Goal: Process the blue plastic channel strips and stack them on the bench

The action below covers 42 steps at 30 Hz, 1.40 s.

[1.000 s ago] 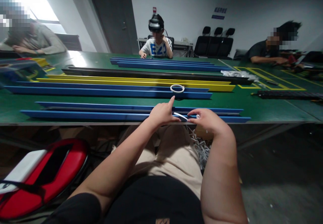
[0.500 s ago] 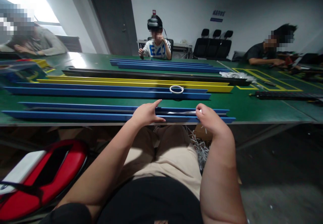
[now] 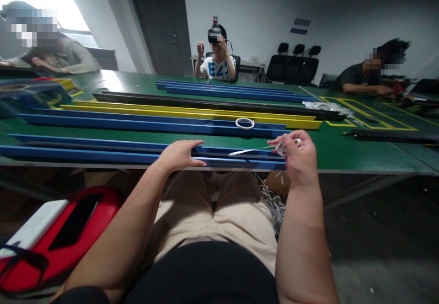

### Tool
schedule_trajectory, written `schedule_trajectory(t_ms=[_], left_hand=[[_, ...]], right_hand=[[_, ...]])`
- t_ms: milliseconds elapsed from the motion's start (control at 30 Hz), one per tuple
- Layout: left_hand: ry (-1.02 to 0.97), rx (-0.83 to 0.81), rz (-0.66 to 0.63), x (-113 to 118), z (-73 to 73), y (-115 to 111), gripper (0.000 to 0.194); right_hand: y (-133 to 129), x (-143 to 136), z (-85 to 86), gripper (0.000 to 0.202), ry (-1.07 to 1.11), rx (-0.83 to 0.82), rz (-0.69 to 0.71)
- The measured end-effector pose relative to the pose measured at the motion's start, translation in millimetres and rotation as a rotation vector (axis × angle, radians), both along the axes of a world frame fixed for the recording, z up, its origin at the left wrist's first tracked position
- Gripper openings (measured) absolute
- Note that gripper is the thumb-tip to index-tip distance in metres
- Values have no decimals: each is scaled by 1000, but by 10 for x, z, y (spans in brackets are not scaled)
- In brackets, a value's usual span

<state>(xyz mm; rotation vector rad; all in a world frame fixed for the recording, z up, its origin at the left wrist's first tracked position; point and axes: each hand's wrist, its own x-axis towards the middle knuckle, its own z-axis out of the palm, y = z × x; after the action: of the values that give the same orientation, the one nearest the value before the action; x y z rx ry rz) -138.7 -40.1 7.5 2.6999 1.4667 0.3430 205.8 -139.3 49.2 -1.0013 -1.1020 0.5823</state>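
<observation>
My left hand (image 3: 180, 154) is closed across the nearest long blue channel (image 3: 85, 152), its thumb at the near wall and its fingers over the far one. This channel lies along the table's front edge. In my right hand (image 3: 301, 155) is a small roll of white tape (image 3: 281, 147), gripped between thumb and fingers near the channel's right end. From the roll a thin white strip (image 3: 245, 151) stretches left above the channel, its tip free. A white ring (image 3: 237, 124), looking like another tape roll, rests on the second blue channel (image 3: 137, 122) behind.
Yellow channels (image 3: 171, 112), a black rail (image 3: 206, 100) and more blue channels (image 3: 222, 91) lie farther back on the green table (image 3: 343, 157). Clear plastic wrap (image 3: 324, 106) sits at right. Three people sit around the table. A red stool (image 3: 78, 244) stands at my left.
The nearest blue channel has slid left along with my left hand. My right hand has turned and moved right and slightly up, bringing the tape roll into view.
</observation>
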Motion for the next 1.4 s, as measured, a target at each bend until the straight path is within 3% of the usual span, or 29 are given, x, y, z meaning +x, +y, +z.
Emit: schedule_trajectory(t_ms=[133, 233, 333, 400, 467, 667, 833, 1000, 1233, 1400], left_hand=[[31, 2, -16, 48, 6, -13, 80], [73, -1, 1, 158, 5, -49, 76], [84, 13, -16, 347, -16, -98, 72], [73, 30, -52, 501, -40, -131, 70], [65, 52, -88, 660, -63, -158, 68], [65, 84, -134, 1083, -36, -193, 61], [72, 23, -155, 1237, 8, -150, 62], [19, 78, -175, 1191, -56, -131, 72], [15, 91, -152, 1006, -82, -127, 76], [-5, 73, -119, 791, -90, -55, 79]], right_hand=[[26, 70, -11, 29, -57, 41, -140], [20, 137, -55, 27, -415, -137, -220], [39, 161, -156, 28, -835, -371, -57], [78, 161, -246, 31, -969, -465, 55], [124, 164, -328, 32, -1027, -507, 74], [158, 199, -372, 26, -1082, -506, 89], [142, 160, -339, 33, -1095, -530, 113], [143, 134, -297, 15, -1158, -496, 74], [94, 162, -129, 28, -1089, -405, -115], [15, 144, -39, 25, -889, -216, -85]])
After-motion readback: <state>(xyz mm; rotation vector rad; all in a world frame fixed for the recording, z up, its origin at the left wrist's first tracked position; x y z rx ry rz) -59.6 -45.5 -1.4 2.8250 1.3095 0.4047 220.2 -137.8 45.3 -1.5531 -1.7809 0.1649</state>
